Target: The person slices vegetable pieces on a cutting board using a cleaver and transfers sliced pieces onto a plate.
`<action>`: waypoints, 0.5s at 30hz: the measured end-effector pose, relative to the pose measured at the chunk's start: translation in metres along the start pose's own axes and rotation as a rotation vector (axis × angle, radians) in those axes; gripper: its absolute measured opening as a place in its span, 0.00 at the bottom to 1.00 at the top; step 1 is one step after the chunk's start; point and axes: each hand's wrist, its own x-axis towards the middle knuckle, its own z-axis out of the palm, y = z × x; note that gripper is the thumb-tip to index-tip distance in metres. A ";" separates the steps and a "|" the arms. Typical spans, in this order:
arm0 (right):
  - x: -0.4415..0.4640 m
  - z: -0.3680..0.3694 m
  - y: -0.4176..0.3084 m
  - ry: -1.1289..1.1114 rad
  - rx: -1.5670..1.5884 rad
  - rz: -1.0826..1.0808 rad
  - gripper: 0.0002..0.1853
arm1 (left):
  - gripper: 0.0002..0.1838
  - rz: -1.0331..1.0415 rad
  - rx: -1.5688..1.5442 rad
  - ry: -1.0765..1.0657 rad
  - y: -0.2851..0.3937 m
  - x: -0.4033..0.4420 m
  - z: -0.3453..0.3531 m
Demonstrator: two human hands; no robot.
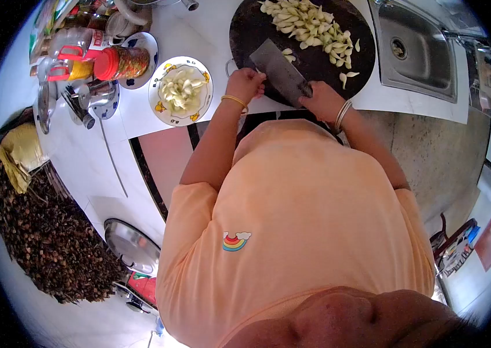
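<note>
My right hand [322, 101] is closed round the handle end of a cleaver [280, 69], whose broad blade lies over a round dark chopping board [248, 26]. Close to the blade's left side, at the board's near left edge, my left hand [244, 85] has its fingers pinched together; whatever is between them is too small to make out. A heap of garlic cloves [309, 26] covers the board's far part, with a few loose ones beside the blade and at the right. To the left, pale garlic cloves [183, 91] fill a patterned plate [154, 95].
A steel sink [431, 58] is set into the counter right of the board. On the left stand a red-lidded jar [124, 62], bottles, another plate [146, 43] and metal utensils. A dark heap of dry pieces [42, 232] lies at the lower left.
</note>
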 end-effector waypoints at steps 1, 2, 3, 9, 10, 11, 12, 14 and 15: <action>0.002 -0.002 -0.001 -0.045 0.015 0.031 0.13 | 0.12 0.235 0.201 0.001 -0.012 0.007 0.000; 0.003 -0.004 0.002 -0.049 0.015 0.032 0.13 | 0.13 0.350 0.302 -0.005 -0.024 0.013 0.000; 0.003 -0.008 0.004 -0.046 -0.065 -0.202 0.13 | 0.14 0.466 0.400 0.001 -0.027 0.014 0.000; 0.013 0.002 -0.015 -0.066 -0.017 0.041 0.15 | 0.14 0.524 0.374 0.022 -0.027 0.009 0.001; 0.016 0.010 -0.012 0.020 -0.141 -0.022 0.17 | 0.14 0.510 0.359 0.043 -0.026 0.009 0.003; 0.018 0.020 -0.002 0.024 -0.136 -0.022 0.17 | 0.14 0.505 0.355 0.052 -0.025 0.006 0.004; 0.018 0.029 0.003 0.123 -0.135 -0.109 0.18 | 0.15 0.500 0.351 0.060 -0.022 0.003 0.006; 0.017 0.030 0.016 0.243 -0.131 -0.196 0.19 | 0.15 0.437 0.426 0.086 -0.013 -0.001 0.010; 0.013 0.027 0.015 0.176 0.044 -0.111 0.18 | 0.16 0.421 0.454 0.095 -0.012 0.002 0.013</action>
